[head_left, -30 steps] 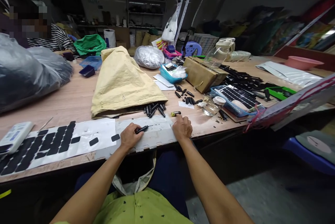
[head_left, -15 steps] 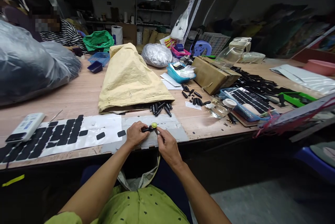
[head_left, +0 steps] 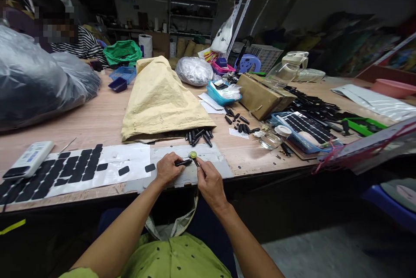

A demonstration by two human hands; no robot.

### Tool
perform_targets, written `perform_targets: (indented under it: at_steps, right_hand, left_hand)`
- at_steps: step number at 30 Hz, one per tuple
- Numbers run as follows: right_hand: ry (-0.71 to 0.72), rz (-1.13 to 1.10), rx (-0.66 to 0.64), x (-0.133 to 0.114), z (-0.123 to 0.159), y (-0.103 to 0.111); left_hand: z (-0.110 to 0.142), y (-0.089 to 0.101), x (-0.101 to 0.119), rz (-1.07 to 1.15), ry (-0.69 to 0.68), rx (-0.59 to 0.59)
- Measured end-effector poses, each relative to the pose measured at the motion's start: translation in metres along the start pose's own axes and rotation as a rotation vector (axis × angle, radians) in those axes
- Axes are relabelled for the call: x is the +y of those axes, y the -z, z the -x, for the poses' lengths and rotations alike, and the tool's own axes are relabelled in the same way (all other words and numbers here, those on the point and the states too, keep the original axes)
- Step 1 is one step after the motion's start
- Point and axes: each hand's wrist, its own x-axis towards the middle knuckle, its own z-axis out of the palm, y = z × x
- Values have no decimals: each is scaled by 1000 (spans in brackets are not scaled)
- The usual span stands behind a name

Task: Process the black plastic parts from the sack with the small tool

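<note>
My left hand is closed on a short black tube that points right, above a grey board at the table's front edge. Between the thumb and fingers of my right hand is a small slim tool with a round yellow-green head. The head stands just beyond the tube's right end; whether they touch, I cannot tell. Behind the hands, several similar black tubes lie at the mouth of a cream cloth sack.
On the left lie a white sheet with black stickers, a white box-shaped device and a big plastic bag. To the right are a glass jar, a cardboard box and a blue basket. A person in a striped sleeve sits across.
The round-headed tool in my right hand has shifted slightly right, away from the black tube in my left hand. The view has shifted a little.
</note>
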Motion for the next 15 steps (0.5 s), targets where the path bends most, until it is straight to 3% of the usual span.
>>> perform_targets:
  at_steps: [4, 8, 12, 15]
  right_hand:
    - [-23, -36, -28, 7, 1, 0]
    - [-77, -18, 86, 25, -11, 14]
    - [-280, 240, 199, 55, -36, 41]
    - [-484, 473, 181, 80, -55, 56]
  left_hand:
    - [1, 1, 0, -9, 7, -5]
    - [1, 2, 1, -29, -13, -12]
    - [2, 2, 3, -67, -27, -3]
    - [3, 2, 4, -80, -38, -9]
